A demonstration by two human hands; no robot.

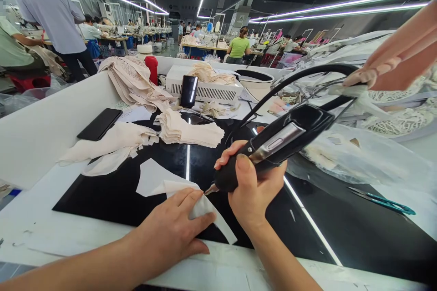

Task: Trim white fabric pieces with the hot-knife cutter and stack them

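A black corded handheld tool (pixel 273 143) with a metal lever on its side is gripped in my right hand (pixel 254 186), fingers wrapped round it. Its pointed metal tip slants down to the edge of a thin off-white fabric piece (pixel 201 208), right beside my left fingertips. My left hand (pixel 174 223) lies on that fabric with fingers stretched out and thumb apart, pressing it down. Under the fabric is a curved white piece (pixel 152 177), like a paper pattern, on a glossy black board (pixel 112 198). Whether the tip touches the fabric is hard to tell.
Stacked cream fabric pieces (pixel 191 132), loose cut fabric (pixel 112 143) and a dark phone (pixel 99 124) lie beyond my left hand. Another phone (pixel 189 91) leans on a white vented box (pixel 205 84). At right are teal-handled scissors (pixel 385 200), a plastic bag (pixel 368 150) and another person's hand (pixel 385 63).
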